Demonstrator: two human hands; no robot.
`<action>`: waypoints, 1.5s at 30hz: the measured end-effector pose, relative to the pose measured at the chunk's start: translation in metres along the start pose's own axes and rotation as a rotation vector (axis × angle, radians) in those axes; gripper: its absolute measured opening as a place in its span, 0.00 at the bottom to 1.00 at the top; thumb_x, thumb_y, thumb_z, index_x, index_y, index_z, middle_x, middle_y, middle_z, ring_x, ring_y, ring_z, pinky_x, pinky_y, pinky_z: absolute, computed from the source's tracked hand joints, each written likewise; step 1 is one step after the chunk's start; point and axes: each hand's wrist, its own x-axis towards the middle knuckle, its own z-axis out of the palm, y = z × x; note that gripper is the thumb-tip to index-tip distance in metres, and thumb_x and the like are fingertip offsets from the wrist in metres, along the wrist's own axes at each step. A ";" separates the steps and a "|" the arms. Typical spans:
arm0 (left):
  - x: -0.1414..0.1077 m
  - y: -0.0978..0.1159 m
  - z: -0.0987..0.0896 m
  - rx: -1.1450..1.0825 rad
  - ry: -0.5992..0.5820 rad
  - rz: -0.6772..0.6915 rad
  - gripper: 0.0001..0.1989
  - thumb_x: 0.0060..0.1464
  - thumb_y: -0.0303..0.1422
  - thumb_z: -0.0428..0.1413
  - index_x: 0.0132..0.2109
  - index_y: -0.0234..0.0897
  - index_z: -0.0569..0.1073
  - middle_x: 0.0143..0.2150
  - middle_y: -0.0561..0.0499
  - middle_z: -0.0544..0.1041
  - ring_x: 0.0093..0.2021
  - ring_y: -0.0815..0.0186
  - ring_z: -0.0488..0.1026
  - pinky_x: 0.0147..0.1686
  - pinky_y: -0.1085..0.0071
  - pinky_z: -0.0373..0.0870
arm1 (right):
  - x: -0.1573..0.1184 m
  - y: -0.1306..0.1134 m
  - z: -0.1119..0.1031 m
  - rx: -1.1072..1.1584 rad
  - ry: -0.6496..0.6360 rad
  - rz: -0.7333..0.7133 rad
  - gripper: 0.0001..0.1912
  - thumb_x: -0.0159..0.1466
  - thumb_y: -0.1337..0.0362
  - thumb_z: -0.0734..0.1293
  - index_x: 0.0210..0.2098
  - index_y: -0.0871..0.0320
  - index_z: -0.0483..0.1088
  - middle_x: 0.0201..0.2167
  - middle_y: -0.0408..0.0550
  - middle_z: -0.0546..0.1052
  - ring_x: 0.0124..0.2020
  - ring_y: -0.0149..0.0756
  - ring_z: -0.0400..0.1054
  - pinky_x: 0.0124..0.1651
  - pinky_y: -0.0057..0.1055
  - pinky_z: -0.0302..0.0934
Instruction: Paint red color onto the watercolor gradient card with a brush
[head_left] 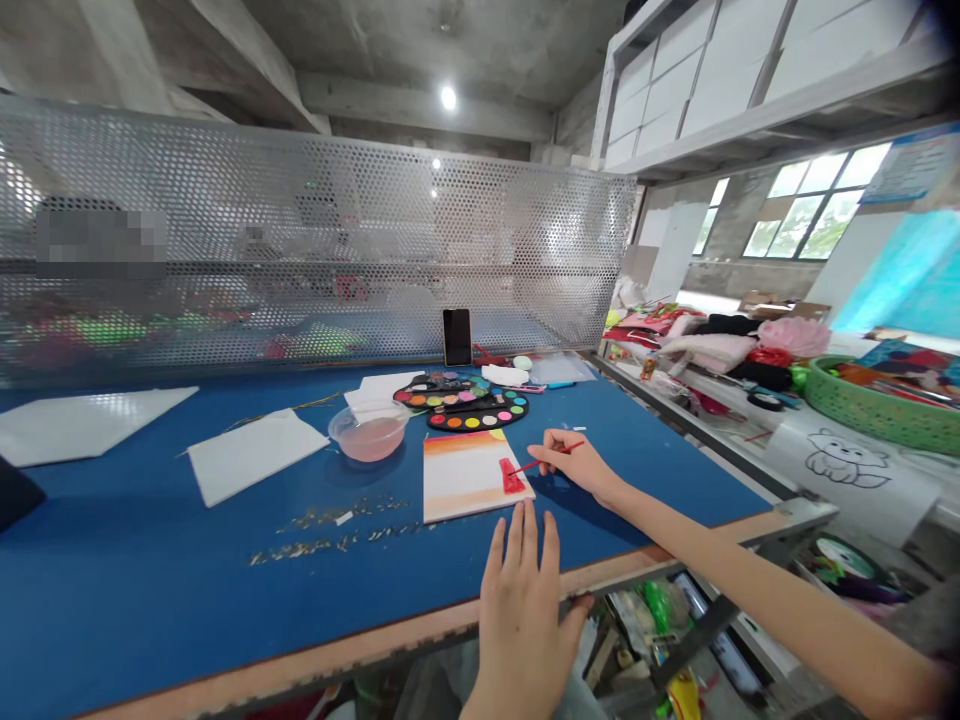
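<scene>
Right hand (564,458) has thumb and fingers pinched on a thin red paintbrush (525,468). Brush's long axis slants from upper right down to lower left, tip on or right at the red painted patch (511,484). Patch sits at the right side of the square canvas (459,480), which lies flat on the blue tabletop (187,580), left of the right hand's fingers. Right hand is nearer the patch; left hand (519,595) is palm down, fingers slightly apart, holding nothing, fingertips at the canvas's near edge; contact can't be told.

Counts: one brush in hand, one painted canvas, two blank white panels (255,455) at left, one plastic bowl (368,436) of pinkish water, one upright smartphone (457,337). Black paint palette (491,421) behind the canvas: one or two, can't tell.
</scene>
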 end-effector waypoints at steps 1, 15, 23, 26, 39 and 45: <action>0.000 0.000 0.000 0.000 0.000 0.000 0.38 0.60 0.54 0.50 0.69 0.37 0.56 0.72 0.41 0.54 0.71 0.50 0.56 0.67 0.49 0.63 | 0.000 0.000 0.000 0.000 -0.006 0.002 0.24 0.55 0.46 0.74 0.19 0.55 0.62 0.16 0.42 0.75 0.19 0.29 0.63 0.25 0.27 0.55; 0.000 0.001 -0.002 0.015 0.021 0.005 0.38 0.60 0.54 0.50 0.69 0.37 0.58 0.72 0.40 0.55 0.71 0.51 0.56 0.66 0.49 0.64 | 0.000 0.002 -0.002 0.012 0.003 0.005 0.21 0.55 0.50 0.73 0.19 0.55 0.62 0.16 0.42 0.74 0.19 0.30 0.64 0.26 0.27 0.56; 0.000 0.001 -0.002 0.011 0.009 -0.002 0.36 0.59 0.50 0.53 0.69 0.37 0.58 0.72 0.40 0.55 0.71 0.51 0.55 0.67 0.49 0.63 | 0.000 0.003 -0.002 0.007 -0.002 0.005 0.21 0.54 0.51 0.74 0.19 0.55 0.62 0.16 0.41 0.74 0.18 0.29 0.63 0.24 0.27 0.54; -0.001 0.001 -0.001 0.017 0.017 -0.002 0.37 0.60 0.52 0.51 0.69 0.37 0.57 0.72 0.41 0.54 0.72 0.51 0.55 0.67 0.49 0.63 | 0.000 0.003 -0.002 0.010 0.002 0.000 0.21 0.56 0.50 0.73 0.19 0.54 0.61 0.16 0.41 0.74 0.19 0.30 0.63 0.25 0.27 0.55; -0.001 0.001 -0.003 0.044 0.034 0.008 0.37 0.60 0.55 0.49 0.69 0.38 0.58 0.71 0.41 0.56 0.71 0.52 0.57 0.65 0.50 0.66 | 0.001 0.004 -0.002 0.010 0.014 0.000 0.21 0.55 0.52 0.72 0.19 0.54 0.60 0.16 0.41 0.74 0.19 0.30 0.64 0.26 0.27 0.55; 0.000 0.001 -0.002 0.058 0.037 0.014 0.38 0.59 0.54 0.51 0.69 0.38 0.59 0.71 0.41 0.56 0.69 0.50 0.59 0.64 0.50 0.68 | 0.001 0.004 -0.003 0.012 0.028 -0.007 0.19 0.54 0.55 0.72 0.18 0.54 0.60 0.15 0.41 0.74 0.19 0.30 0.64 0.26 0.27 0.56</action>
